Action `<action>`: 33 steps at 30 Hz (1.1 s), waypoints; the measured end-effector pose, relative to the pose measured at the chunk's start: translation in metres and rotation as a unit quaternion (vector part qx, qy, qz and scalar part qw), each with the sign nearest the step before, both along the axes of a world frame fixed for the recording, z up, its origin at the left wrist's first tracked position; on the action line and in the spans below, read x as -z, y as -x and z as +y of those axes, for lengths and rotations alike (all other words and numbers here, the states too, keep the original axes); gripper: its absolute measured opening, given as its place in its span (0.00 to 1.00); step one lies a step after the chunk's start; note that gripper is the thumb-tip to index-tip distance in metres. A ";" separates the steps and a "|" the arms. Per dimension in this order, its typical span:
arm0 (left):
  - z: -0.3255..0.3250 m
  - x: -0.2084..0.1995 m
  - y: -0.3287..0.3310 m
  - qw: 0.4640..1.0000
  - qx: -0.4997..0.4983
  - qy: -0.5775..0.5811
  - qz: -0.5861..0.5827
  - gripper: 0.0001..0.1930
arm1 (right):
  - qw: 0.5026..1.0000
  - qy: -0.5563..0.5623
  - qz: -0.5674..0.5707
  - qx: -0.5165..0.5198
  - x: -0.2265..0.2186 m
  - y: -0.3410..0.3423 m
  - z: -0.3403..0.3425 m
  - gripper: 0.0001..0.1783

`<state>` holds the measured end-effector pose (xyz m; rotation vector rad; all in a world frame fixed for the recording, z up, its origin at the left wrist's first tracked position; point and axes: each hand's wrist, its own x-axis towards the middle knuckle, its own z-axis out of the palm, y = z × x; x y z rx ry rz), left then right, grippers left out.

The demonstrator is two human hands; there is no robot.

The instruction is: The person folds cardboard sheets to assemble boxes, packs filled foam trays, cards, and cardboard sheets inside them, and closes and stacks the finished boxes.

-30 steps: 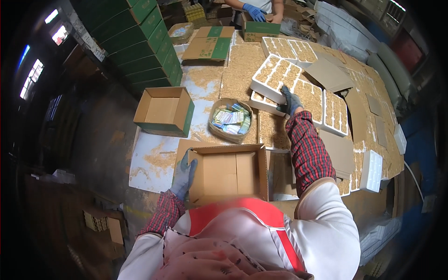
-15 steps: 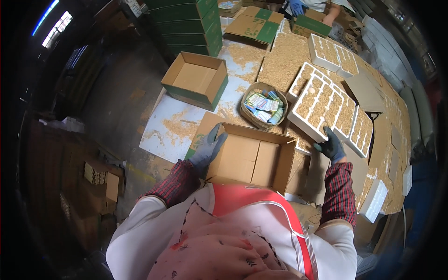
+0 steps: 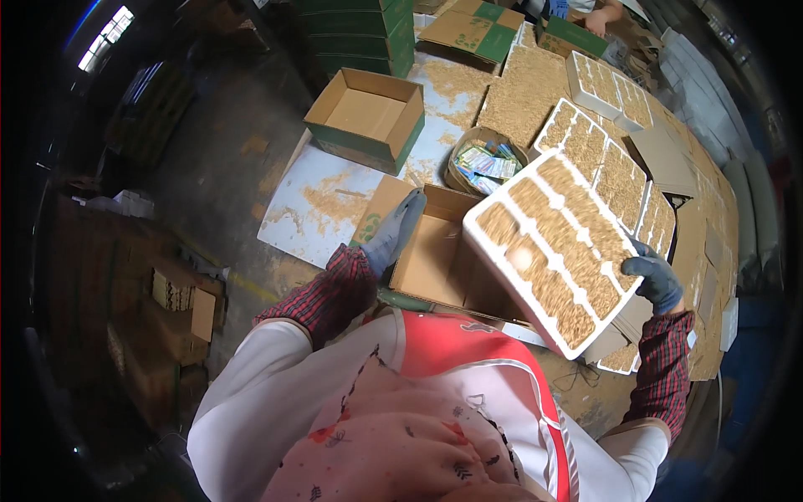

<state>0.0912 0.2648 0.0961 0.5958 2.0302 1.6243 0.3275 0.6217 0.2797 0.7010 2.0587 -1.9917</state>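
Observation:
My right hand (image 3: 654, 278), in a grey work glove, is closed on the edge of a white foam tray (image 3: 609, 336). The tray hangs tilted over the right part of an open cardboard box (image 3: 435, 266), hiding much of it. Tan, husk-like material fills the tray's rows, and a pale, round, egg-like thing (image 3: 520, 259) lies on top. At the box's left wall, my gloved left hand (image 3: 395, 230) rests with its fingers stretched out along the side. The visible part of the box's inside shows bare cardboard.
Behind the box stands a round basket (image 3: 470, 166) of small printed packets. Another open green-sided box (image 3: 365, 113) is at the back left, near stacked green cartons (image 3: 360, 38). More filled foam trays (image 3: 619, 180) lie at right. Another person's hand (image 3: 597, 22) is at the far edge.
My right hand has gripped the foam tray and lifted it from the table, tilting it over the box. My left hand stays by the box's left wall.

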 end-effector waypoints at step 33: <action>0.210 0.005 0.086 0.593 0.323 0.421 0.606 0.37 | 0.626 -0.532 -0.417 0.388 0.165 -0.123 0.072 0.58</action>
